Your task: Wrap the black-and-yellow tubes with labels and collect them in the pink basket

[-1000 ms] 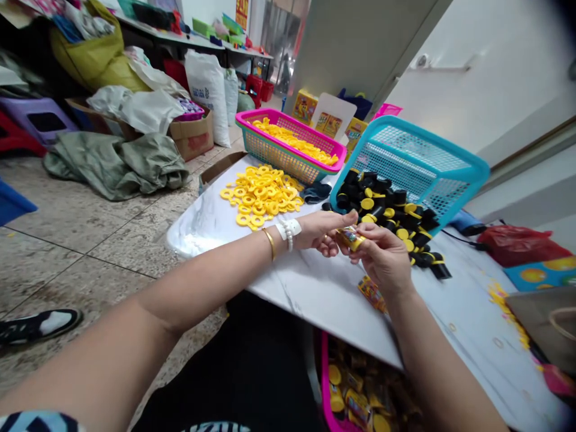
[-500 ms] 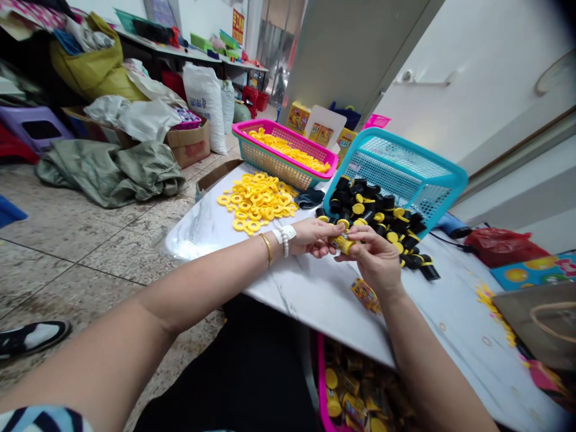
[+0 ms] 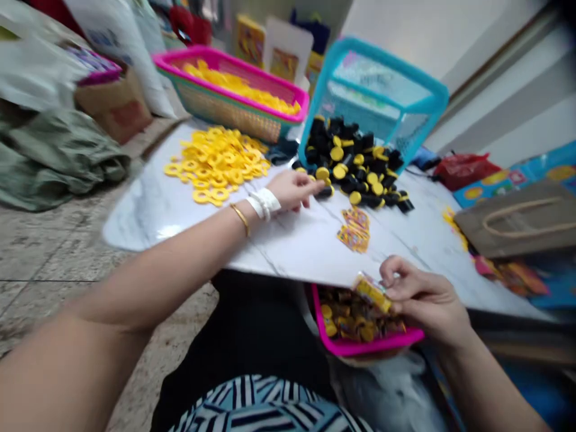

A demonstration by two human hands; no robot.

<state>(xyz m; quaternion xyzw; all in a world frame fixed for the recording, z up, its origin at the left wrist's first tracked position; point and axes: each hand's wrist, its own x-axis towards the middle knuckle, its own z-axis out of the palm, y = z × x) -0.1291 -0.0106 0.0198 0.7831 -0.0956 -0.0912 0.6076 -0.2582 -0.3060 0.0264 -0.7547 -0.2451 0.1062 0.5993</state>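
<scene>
My left hand reaches over the white table, index finger stretched out at the near edge of a pile of small black bottles with yellow caps. Its fingertips are beside one black bottle; nothing shows in its grasp. My right hand pinches a small bottle with a yellow printed label over the pink-rimmed basket below the table edge. Similar yellow-labelled bottles fill that basket. Between my hands, a few printed yellow-orange labels lie on the table.
A blue basket lies tipped behind the black bottles. Yellow plastic rings are heaped at left, before a pink-and-green basket of yellow pieces. A brown paper bag and a red plastic bag are at right.
My hands were together around the yellow-labelled bottle; now they are apart. The right hand has carried it down over the pink basket, while the left has let go beside the black bottles. The view has tilted downward.
</scene>
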